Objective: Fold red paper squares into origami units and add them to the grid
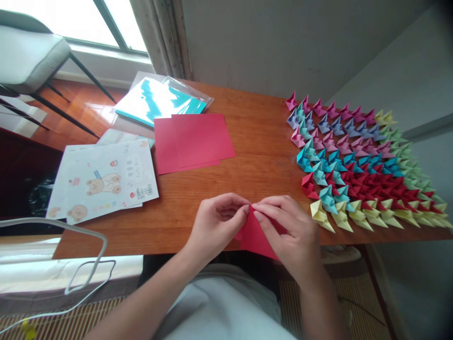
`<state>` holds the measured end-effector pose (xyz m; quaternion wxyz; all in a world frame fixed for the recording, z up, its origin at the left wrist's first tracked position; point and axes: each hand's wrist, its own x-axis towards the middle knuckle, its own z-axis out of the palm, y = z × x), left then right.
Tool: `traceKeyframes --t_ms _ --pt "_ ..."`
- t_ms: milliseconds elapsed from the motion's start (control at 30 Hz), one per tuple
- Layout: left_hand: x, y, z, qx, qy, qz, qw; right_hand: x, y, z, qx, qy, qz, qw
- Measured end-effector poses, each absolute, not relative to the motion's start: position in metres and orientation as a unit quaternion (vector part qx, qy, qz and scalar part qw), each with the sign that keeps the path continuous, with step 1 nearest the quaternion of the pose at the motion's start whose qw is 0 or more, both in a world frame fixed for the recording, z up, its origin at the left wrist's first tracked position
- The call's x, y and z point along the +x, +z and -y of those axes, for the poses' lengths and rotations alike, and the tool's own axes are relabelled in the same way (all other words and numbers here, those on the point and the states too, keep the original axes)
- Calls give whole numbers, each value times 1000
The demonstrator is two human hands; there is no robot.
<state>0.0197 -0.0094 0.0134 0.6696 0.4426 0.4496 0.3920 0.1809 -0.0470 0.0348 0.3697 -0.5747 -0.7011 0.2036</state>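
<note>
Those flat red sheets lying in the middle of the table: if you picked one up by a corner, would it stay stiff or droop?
The red sheets look thin and lie quite flat on the table, so one would probably droop a little and weigh almost nothing. Their smooth faces overlap, so a push would likely slide the top one off. Similar red paper holds a crease, so it probably dents easily.

Our left hand curls with knuckles up, fingertips pinched together and pointing toward our right hand. The right mirrors it, thumb and forefinger closed and meeting the left's fingertips at the middle, the other fingers spread lower. Both forearms run bare from the bottom edge, converging upward. Our thumbs seem tucked beneath, though we cannot quite tell.
</note>
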Motion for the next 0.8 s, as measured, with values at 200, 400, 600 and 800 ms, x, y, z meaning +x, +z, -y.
traceKeyframes --t_ms 200,400,600,800 --pt "23 13 10 415 407 -469 665 170 29 54 -578 117 710 384" --pt "25 12 12 401 418 -446 683 167 26 53 -593 87 702 384" --pt "21 4 19 437 372 -415 706 172 32 52 -635 149 649 391" --pt "17 1 21 516 352 -427 654 184 36 48 -639 303 584 399"
